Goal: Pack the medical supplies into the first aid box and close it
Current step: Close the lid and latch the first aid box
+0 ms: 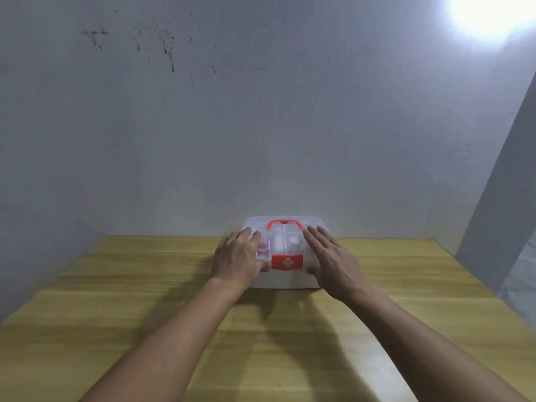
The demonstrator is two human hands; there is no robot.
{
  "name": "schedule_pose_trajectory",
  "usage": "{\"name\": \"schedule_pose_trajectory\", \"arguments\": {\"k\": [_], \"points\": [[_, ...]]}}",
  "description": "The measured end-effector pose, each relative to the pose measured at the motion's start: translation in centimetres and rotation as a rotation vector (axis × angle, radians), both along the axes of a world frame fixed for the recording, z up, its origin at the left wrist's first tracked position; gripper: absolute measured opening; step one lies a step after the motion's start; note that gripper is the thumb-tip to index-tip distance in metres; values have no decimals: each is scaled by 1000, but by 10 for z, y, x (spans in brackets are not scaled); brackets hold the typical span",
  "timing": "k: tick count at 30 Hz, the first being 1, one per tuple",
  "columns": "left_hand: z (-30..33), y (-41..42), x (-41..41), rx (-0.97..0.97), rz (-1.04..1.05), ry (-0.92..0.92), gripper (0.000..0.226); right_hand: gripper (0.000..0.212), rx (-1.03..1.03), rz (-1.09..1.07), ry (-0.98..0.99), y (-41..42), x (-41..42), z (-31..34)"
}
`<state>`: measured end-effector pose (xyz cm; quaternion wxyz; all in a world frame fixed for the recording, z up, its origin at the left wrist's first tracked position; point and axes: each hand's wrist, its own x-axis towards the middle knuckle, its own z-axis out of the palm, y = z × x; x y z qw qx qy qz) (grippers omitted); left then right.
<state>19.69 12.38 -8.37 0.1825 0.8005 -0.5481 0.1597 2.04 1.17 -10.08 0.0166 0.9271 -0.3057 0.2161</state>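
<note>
A translucent white first aid box [285,278] stands on the wooden table near the wall, its lid down. A red handle [284,224] lies on the lid and a red latch with a white cross [287,262] sits at the front. Through the lid I make out white supplies and a pinkish item, blurred. My left hand [239,256] rests on the left part of the lid, fingers over the top and thumb at the front edge. My right hand [327,256] lies flat on the right part, thumb against the front.
The wooden table [145,285] stretches wide on both sides of the box and toward me. A pale stained wall [261,126] rises right behind the box. A grey panel [499,204] stands at the far right edge.
</note>
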Motion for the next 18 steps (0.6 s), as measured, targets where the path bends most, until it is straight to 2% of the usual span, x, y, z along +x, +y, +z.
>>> {"name": "schedule_pose_trajectory", "arguments": {"k": [3,18], "points": [[0,-9,4,16,-19,8,71,80,28,2,17,-7,4,3],[-1,-57,30,1,-8,204,76,78,54,-52,-50,-45,35,2]]}}
